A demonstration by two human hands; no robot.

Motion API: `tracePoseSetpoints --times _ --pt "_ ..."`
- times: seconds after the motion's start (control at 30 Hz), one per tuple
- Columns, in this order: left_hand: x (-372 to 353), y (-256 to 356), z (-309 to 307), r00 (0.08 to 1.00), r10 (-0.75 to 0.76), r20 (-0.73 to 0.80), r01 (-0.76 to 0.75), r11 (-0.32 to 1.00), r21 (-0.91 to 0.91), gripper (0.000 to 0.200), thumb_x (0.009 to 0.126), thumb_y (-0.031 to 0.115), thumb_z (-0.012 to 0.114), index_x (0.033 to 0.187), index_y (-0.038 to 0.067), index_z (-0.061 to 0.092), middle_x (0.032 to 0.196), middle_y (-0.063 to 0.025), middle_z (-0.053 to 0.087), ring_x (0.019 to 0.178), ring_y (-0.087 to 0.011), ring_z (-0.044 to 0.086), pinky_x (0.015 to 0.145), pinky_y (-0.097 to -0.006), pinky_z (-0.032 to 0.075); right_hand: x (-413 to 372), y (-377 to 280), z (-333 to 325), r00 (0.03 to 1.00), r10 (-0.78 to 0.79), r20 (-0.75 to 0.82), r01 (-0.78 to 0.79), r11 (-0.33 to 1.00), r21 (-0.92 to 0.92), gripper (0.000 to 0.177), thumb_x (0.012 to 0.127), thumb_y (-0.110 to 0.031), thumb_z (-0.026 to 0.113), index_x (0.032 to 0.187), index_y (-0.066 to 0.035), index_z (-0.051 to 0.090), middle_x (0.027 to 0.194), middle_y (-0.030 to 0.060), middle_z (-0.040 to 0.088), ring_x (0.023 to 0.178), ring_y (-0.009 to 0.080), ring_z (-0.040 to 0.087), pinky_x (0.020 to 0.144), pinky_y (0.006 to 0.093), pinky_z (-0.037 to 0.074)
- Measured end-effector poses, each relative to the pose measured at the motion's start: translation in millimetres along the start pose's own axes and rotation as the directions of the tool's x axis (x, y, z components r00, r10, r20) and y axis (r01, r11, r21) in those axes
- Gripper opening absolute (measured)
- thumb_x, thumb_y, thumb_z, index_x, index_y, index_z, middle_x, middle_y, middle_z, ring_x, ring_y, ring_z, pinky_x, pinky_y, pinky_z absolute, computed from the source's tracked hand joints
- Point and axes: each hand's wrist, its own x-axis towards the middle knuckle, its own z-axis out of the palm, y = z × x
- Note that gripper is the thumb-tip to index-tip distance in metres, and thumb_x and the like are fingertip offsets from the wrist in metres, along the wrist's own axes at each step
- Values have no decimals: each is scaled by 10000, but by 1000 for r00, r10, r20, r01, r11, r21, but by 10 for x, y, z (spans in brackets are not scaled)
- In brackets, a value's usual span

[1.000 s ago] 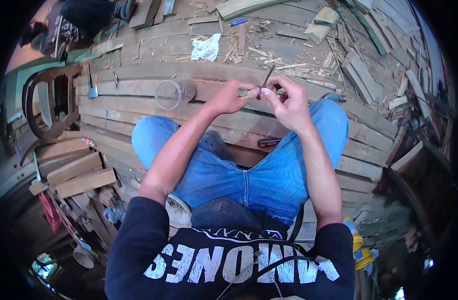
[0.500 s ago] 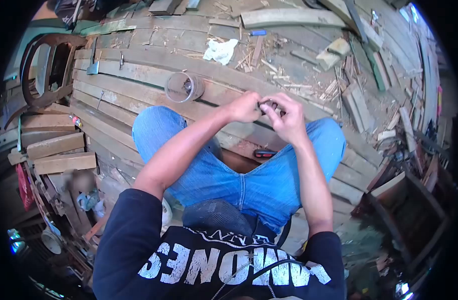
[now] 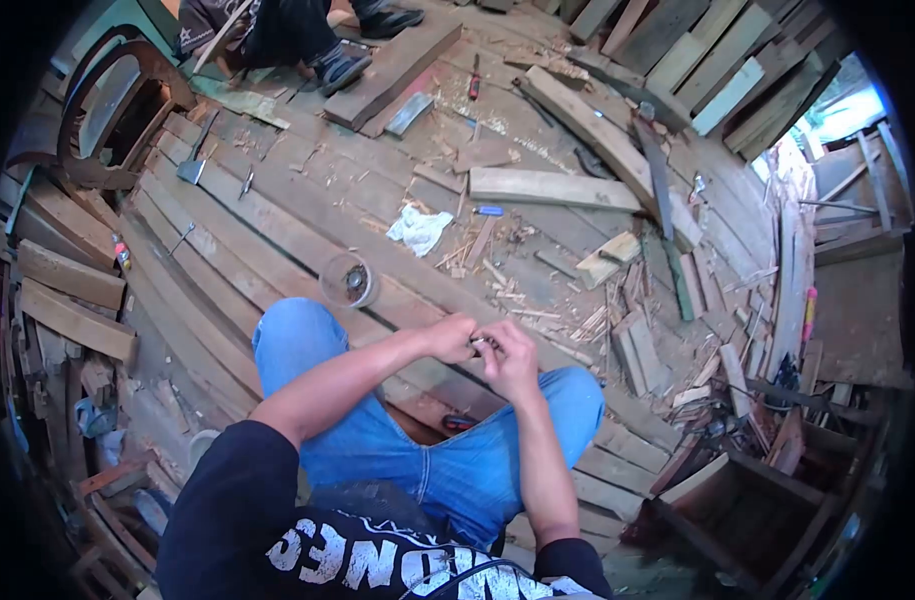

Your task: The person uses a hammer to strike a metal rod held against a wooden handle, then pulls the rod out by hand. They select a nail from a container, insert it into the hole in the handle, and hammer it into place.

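Observation:
My left hand (image 3: 449,337) and my right hand (image 3: 511,358) are together above my knees, fingers pinched on a small dark metal piece (image 3: 485,345) between them. Most of the piece is hidden by my fingers, so I cannot tell what it is. I sit on a plank floor (image 3: 277,240) in blue jeans. A clear plastic jar (image 3: 348,279) with small dark items inside stands just beyond my left knee. A red-handled tool (image 3: 459,422) lies on the planks between my legs.
A white rag (image 3: 418,229) and wood chips lie ahead. Loose boards (image 3: 552,187) and offcuts cover the floor to the right. A hatchet (image 3: 193,165) and a curved chair frame (image 3: 107,100) are at the far left. Another person's legs (image 3: 307,35) show at the top.
The view has tilted up and away, so my hands now appear lower and smaller. The thin rod that stuck up between my fingers a second ago is no longer seen.

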Motion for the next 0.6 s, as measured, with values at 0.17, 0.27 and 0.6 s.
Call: tracePoseSetpoints --times 0.17,0.27,0.6 --pt "-27 341 -382 982 -108 157 89 989 120 377 676 299 767 928 46 644 969 -170 660 937 -371 619 798 -429 491 -43 -7 -26 999 52 10 -53 998 35 150 710 40 661 846 -22 665 794 113 632 709 257 633 644 329 502" --pt "-281 873 -809 999 -13 47 13 1000 -12 419 691 324 793 993 59 674 1046 -141 664 980 -336 626 832 -403 494 -44 -18 6 998 66 -23 -65 996 53 159 711 11 674 861 -40 673 824 112 641 728 268 639 651 342 504" --pt "-337 1151 -891 962 194 -193 -193 981 25 149 772 79 723 916 41 726 935 -101 708 822 -231 687 751 -312 536 -72 23 40 999 45 -22 -44 998 44 178 773 -75 657 948 -48 657 857 112 617 742 303 620 642 392 495"
